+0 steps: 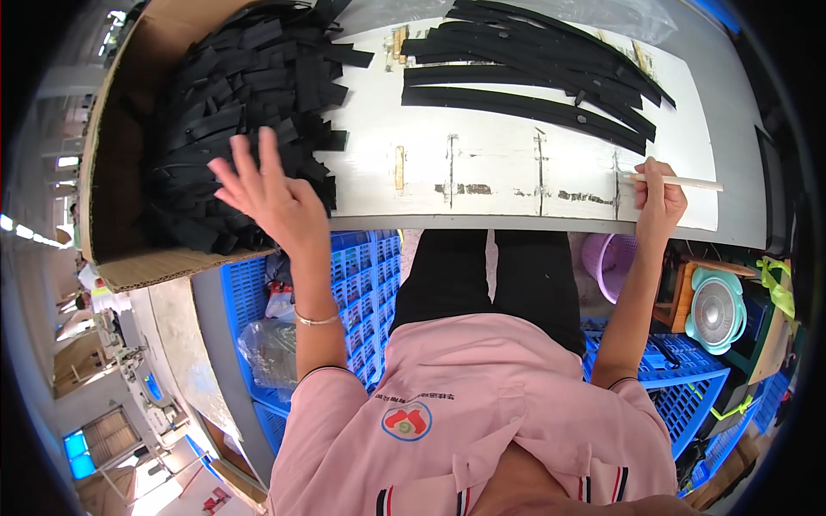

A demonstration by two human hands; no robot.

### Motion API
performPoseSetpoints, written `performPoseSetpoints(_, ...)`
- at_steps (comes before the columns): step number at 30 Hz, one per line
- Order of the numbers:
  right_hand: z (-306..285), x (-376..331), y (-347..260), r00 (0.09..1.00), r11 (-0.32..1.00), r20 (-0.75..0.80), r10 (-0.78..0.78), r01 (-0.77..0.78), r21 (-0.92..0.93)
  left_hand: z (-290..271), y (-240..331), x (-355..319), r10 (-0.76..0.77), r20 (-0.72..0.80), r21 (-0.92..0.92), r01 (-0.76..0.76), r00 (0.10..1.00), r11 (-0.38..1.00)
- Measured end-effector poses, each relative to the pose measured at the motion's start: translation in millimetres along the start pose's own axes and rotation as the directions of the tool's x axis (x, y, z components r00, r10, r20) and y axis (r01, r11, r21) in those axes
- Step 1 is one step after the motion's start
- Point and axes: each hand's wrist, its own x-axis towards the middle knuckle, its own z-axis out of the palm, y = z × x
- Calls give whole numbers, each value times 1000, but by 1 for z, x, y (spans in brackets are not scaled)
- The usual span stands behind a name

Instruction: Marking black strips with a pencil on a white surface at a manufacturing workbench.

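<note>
My left hand (280, 202) is held over a heap of black fabric strips (249, 95), fingers spread and nothing in them. The heap fills a cardboard box (112, 206) at the left. My right hand (661, 196) pinches a thin white pencil-like stick (697, 183), its tip pointing left over a white board (499, 163) with dark marked lines. Farther back on the board lie several long black strips (525, 101) side by side, possibly zippers, with small greyish bits on them.
The board rests on a grey table (731, 95). Clear plastic (619, 17) lies at its far edge. Below are blue crates (361, 292), a purple basket (611, 262) and a round turquoise-rimmed object (717, 310). A plastic bag (271, 353) sits at the left.
</note>
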Motion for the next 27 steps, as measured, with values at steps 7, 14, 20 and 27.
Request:
performPoseSetpoints(7, 5, 1, -1, 1000, 999, -13, 0, 0, 42, 16, -13, 8, -61, 53, -118, 67, 997, 991)
performPoseSetpoints(14, -2, -1, -5, 1000, 1000, -15, -7, 6, -16, 46, 76, -31, 310, 224, -450, -184, 924, 874)
performPoseSetpoints(20, 24, -14, -23, 1000, 999, 6, -24, 24, -39, 49, 176, -69, 435, 370, -731, -32, 821, 682)
performPoseSetpoints(27, 53, -67, -29, 893, 794, 385, -231, 402, -456, 47, 201, -76, 515, 395, -827, 51, 761, 560)
